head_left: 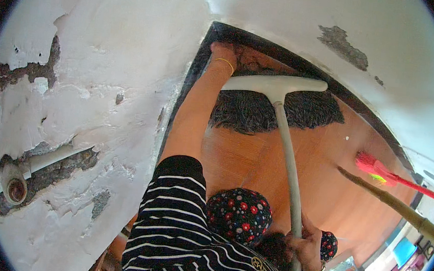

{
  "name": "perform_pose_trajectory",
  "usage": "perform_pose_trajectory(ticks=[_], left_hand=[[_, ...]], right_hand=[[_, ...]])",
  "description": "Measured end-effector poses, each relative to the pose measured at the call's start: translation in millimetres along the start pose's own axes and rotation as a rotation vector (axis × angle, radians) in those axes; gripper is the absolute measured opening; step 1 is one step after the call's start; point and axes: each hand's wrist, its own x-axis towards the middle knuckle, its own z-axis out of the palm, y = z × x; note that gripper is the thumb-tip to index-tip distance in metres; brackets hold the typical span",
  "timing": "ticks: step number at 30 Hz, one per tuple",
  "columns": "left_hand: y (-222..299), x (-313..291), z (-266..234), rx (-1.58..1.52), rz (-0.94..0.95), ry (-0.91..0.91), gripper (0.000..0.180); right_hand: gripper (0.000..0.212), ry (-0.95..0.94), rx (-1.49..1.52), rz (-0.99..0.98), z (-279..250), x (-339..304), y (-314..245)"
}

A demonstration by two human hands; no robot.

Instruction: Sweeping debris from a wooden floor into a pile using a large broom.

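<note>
Left hand [223, 51]: stretched far out, fingers pressed flat in the corner where floor [255, 164] meets black skirting [194, 71], touching the mop's dark strands.
Right hand [306, 246]: near, fingers curled tight around the mop handle [289, 162].
Mop [274, 96]: white crossbar, dark fringe spread on the orange floor by the far wall.
Right side: red broom [374, 166] and wooden stick [392, 202] lying across the floor.
Left wall [91, 98]: plaster peeling, pipes exposed.

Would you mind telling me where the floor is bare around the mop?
The orange floor is bare below the mop head, between left hand and handle, and right of it toward the red broom. The corner by the black skirting is crowded.
</note>
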Motion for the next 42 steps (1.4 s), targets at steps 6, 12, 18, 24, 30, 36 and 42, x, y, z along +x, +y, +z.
perform_pose_trajectory(ticks=[6,12,18,24,30,36,42], left_hand=[[2.3,-25.8,-6.2,-0.101,-0.102,-0.018,0.031],[14.6,-45.9,14.1,-0.043,-0.103,-0.051,0.028],[32.4,-120.3,26.6,-0.301,-0.031,-0.101,0.022],[22.5,-112.5,-4.9,-0.904,-0.292,0.543,0.020],[25.0,-67.6,-8.1,-0.872,-0.396,0.409,0.041],[29.8,-48.8,23.7,-0.524,-0.266,0.200,0.043],[16.2,-32.3,5.7,-0.361,-0.041,0.550,0.034]], right_hand=[[0.075,-0.017,0.008,0.001,-8.6,-12.6,-6.5],[0.073,-0.045,0.011,-0.022,-31.1,-19.8,1.9],[0.064,-0.051,-0.172,0.038,-61.7,-49.9,33.7],[0.072,0.099,-0.120,-0.025,-64.1,-81.0,48.4],[0.075,0.059,0.025,-0.058,-41.0,-50.0,22.5],[0.077,-0.008,0.009,-0.014,-30.6,-16.2,7.2],[0.076,0.047,-0.057,0.025,-18.4,-12.3,4.6]])
